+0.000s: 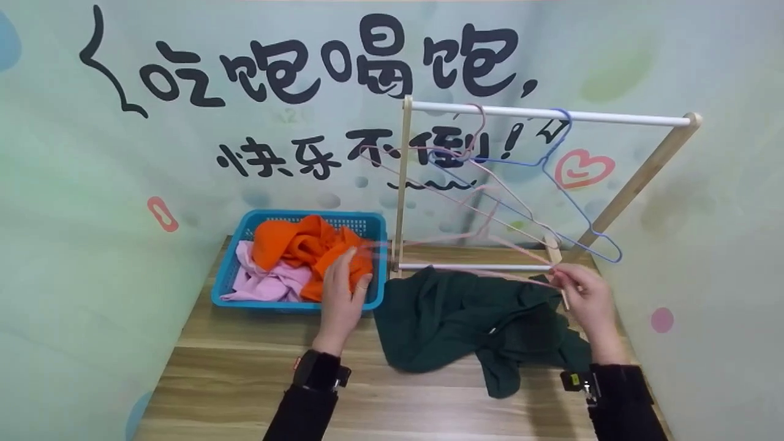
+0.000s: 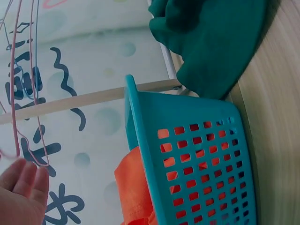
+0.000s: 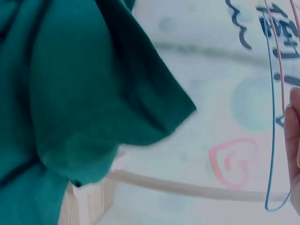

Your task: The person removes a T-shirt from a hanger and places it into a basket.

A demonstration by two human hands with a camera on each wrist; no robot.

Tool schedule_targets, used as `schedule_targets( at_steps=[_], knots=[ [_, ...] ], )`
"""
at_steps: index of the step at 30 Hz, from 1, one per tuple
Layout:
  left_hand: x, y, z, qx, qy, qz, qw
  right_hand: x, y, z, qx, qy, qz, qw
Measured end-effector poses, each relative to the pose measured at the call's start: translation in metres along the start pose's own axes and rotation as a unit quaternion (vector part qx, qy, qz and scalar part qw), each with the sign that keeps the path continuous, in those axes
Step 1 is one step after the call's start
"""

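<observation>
My right hand (image 1: 585,297) pinches the right end of a pink clothes hanger (image 1: 520,250), which looks blurred and has its hook up. Near the hanger's other end is my left hand (image 1: 344,297), fingers fairly straight and thumb spread apart; the head view does not show whether they touch it. Below the hanger, a dark green garment (image 1: 429,331) lies crumpled on the wooden table (image 1: 245,367). In the right wrist view the green garment (image 3: 79,93) fills the left side, and only part of my right hand (image 3: 293,140) shows at the edge.
A blue basket (image 1: 269,306) at left holds an orange cloth (image 1: 294,245) and a pink cloth (image 1: 269,282). Behind the green garment stands a wooden rack with a white rail (image 1: 625,116). Another pink hanger (image 1: 508,187) and a blue hanger (image 1: 569,201) hang from it.
</observation>
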State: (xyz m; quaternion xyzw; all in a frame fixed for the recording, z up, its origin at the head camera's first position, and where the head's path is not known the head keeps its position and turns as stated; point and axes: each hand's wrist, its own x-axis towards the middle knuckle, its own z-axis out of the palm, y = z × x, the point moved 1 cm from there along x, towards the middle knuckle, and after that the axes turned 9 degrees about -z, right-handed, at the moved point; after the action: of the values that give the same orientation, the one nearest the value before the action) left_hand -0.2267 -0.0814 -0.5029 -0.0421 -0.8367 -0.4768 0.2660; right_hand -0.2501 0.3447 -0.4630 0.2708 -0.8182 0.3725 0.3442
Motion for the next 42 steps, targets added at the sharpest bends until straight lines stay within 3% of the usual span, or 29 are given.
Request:
schedule_targets(
  at_steps=[5,11,18,23,30,42],
  knots=[
    [-0.004,-0.005,-0.003,0.021,-0.007,-0.013,0.9997,0.005,0.006,-0.021,-0.064,0.038,0.04,0.996],
    [-0.009,-0.008,-0.003,0.037,-0.021,-0.018,0.9989,0.014,0.011,-0.042,-0.099,0.072,0.019,0.992],
    [-0.017,-0.011,0.002,0.046,-0.042,-0.016,0.9979,0.023,0.009,-0.056,-0.126,0.118,0.04,0.984],
    [-0.024,-0.012,0.01,0.059,-0.06,-0.013,0.9964,0.033,0.004,-0.05,-0.142,0.126,0.04,0.981],
    [-0.038,-0.009,0.024,0.081,-0.1,0.001,0.9916,0.055,-0.005,-0.031,-0.163,0.115,0.009,0.98],
    [-0.048,-0.01,0.033,0.103,-0.111,0.024,0.9882,0.091,-0.028,0.01,-0.152,0.085,-0.002,0.985]
  ],
)
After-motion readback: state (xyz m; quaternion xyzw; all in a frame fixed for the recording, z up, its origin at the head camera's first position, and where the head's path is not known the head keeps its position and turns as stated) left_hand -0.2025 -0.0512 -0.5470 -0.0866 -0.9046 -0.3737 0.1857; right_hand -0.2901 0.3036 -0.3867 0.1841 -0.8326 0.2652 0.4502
